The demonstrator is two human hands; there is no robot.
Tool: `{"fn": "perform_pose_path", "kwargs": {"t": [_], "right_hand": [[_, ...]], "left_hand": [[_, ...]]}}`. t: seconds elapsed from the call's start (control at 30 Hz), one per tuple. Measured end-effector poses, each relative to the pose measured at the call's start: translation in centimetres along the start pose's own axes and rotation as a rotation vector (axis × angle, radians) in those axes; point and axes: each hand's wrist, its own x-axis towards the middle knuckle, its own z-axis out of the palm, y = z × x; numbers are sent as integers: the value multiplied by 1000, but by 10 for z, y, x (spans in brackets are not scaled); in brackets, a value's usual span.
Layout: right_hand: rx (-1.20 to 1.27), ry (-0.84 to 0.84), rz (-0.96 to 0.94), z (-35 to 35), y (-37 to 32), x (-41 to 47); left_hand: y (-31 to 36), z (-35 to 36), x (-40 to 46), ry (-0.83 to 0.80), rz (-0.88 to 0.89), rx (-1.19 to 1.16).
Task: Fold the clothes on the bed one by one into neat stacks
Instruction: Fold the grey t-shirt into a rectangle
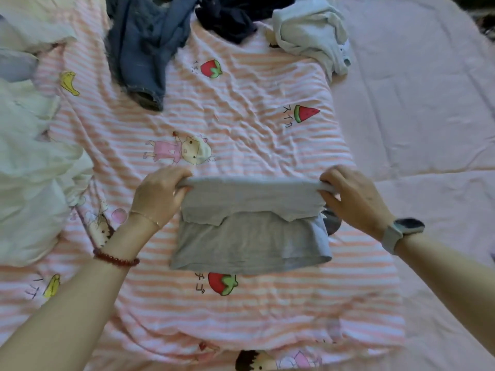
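Left hand point(158, 195) and right hand point(353, 195) pinch the grey garment point(249, 236) at opposite ends of its far fold, long axis crosswise between them.

You have two hands in view, the left hand point(158, 195) and right hand point(353, 198), on one grey garment point(249, 236). Across the top of the frame lie three loose clothes: one pair of jeans point(142, 49), one dark garment point(230, 16), one pale garment point(310, 30).

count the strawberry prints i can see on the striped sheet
2: one strawberry near the top beside the blue jeans, one strawberry just below the grey garment. Clothes may hide more.
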Motion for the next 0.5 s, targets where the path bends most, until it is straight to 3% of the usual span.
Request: {"fn": "perform_pose_path", "kwargs": {"t": [0.2, 0.4, 0.5], "right_hand": [[-98, -114, -167, 29, -9, -76], [-205, -291, -100, 57, -20, -120], [-194, -258, -33, 61, -36, -122]], "left_hand": [[2, 23, -84, -74, 251, 138], [7, 55, -131, -219, 199, 183], [17, 61, -128, -156, 88, 147]]}}
